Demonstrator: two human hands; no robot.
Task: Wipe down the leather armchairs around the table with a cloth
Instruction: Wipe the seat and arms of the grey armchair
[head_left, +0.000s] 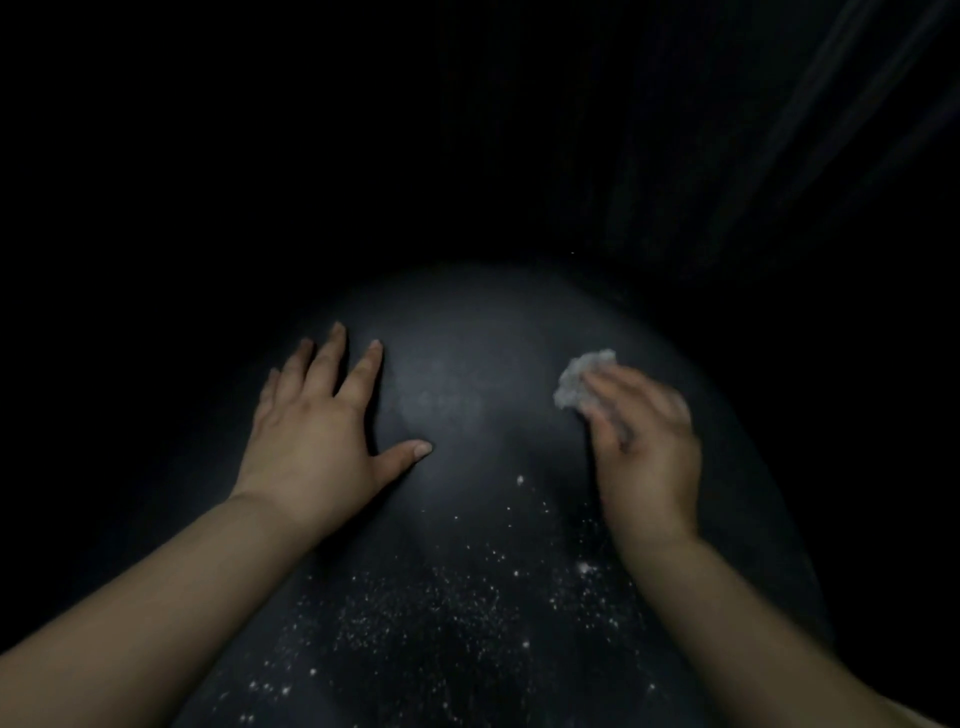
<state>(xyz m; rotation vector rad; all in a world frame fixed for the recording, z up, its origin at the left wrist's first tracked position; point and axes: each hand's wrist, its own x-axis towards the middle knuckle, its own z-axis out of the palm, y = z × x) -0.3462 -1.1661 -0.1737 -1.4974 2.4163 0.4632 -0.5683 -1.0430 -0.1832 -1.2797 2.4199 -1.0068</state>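
Brace with the left hand, fingers spread flat on the chair. The right hand, blurred, apparently grips the cloth; sweep toward the specks near the chair's front edge.

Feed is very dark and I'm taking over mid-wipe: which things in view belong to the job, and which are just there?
Part of the job:
- cloth, crumpled, whitish, held by the right hand
- dark armchair surface under both hands
- left hand, flat, fingers spread on that surface
- white specks on the near part of the surface, probably still to wipe

Just there:
- faint pale streaks upper right, too dark to identify
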